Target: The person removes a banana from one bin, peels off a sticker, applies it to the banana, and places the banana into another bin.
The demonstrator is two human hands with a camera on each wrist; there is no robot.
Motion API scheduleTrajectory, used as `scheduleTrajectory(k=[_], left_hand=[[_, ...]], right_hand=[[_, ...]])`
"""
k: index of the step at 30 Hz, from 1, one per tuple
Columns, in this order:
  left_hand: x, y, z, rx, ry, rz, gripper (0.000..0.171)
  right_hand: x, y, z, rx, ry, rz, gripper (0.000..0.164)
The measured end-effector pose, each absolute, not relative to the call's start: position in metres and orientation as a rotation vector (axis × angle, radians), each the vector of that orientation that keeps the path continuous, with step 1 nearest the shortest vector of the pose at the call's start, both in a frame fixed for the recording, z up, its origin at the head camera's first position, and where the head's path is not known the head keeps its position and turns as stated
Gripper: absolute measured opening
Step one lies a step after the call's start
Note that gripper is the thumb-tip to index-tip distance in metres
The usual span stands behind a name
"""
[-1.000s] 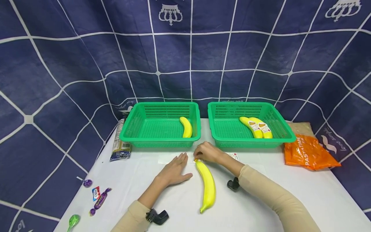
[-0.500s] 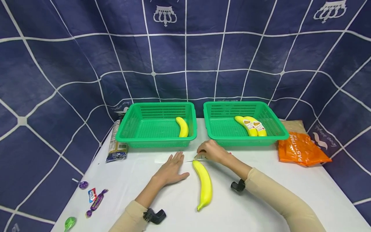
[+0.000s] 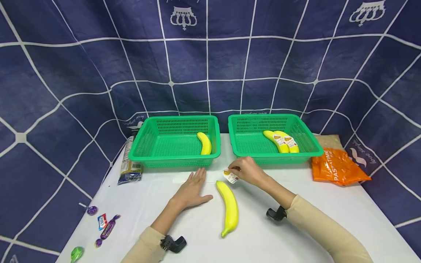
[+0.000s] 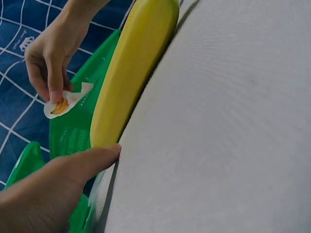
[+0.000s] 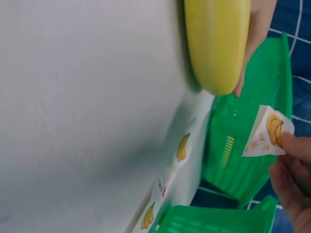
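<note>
My right hand (image 3: 248,171) pinches a white sticker (image 3: 230,176) printed with bananas between thumb and finger, raised off the table. The right wrist view shows the sticker (image 5: 262,138) with a torn or folded edge. On the white tabletop my left hand (image 3: 191,190) lies with fingers spread, its fingertips over a pale paper strip (image 3: 180,179). A yellow banana (image 3: 230,210) lies lengthwise between the hands; no label shows on its visible side. More banana stickers (image 5: 182,147) on a strip appear in the right wrist view, partly hidden by the right hand in the head view.
A green basket (image 3: 174,161) at back left contains one plain banana (image 3: 205,143). The green basket (image 3: 279,157) at back right contains two labelled bananas (image 3: 278,141). An orange pasta bag (image 3: 338,167), a dark packet (image 3: 131,166) and several candies (image 3: 107,230) lie at the sides.
The right hand has lifted the sticker off the strip near the banana's tip and drawn it slightly right. The left hand stays flat. The whole head view has shifted a little.
</note>
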State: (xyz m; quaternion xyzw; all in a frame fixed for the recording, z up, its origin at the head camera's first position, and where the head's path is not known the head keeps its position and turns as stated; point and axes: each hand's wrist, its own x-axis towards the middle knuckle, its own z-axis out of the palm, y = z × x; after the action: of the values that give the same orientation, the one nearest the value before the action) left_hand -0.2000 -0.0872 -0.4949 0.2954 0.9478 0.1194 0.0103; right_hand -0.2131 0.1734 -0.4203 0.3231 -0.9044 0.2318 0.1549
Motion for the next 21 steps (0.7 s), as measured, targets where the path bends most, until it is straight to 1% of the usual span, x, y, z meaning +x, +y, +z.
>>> scheduleTrajectory(k=[4, 9, 15, 21], left_hand=[[-0.191, -0.081, -0.49, 0.933, 2.928, 0.543, 0.104], [-0.167, -0.067, -0.485, 0.892, 2.802, 0.744, 0.112], [-0.149, -0.053, -0.489, 0.858, 2.739, 0.748, 0.121], [-0.147, -0.05, -0.493, 0.919, 2.742, 0.672, 0.12]], right_hand=[[-0.205, 0.174, -0.415, 0.845, -2.587, 0.715, 0.004], [-0.19, 0.174, -0.409, 0.736, -2.625, 0.784, 0.005], [-0.171, 0.172, -0.407, 0.703, -2.646, 0.905, 0.007], [-0.158, 0.169, -0.407, 0.701, -2.683, 0.986, 0.004]])
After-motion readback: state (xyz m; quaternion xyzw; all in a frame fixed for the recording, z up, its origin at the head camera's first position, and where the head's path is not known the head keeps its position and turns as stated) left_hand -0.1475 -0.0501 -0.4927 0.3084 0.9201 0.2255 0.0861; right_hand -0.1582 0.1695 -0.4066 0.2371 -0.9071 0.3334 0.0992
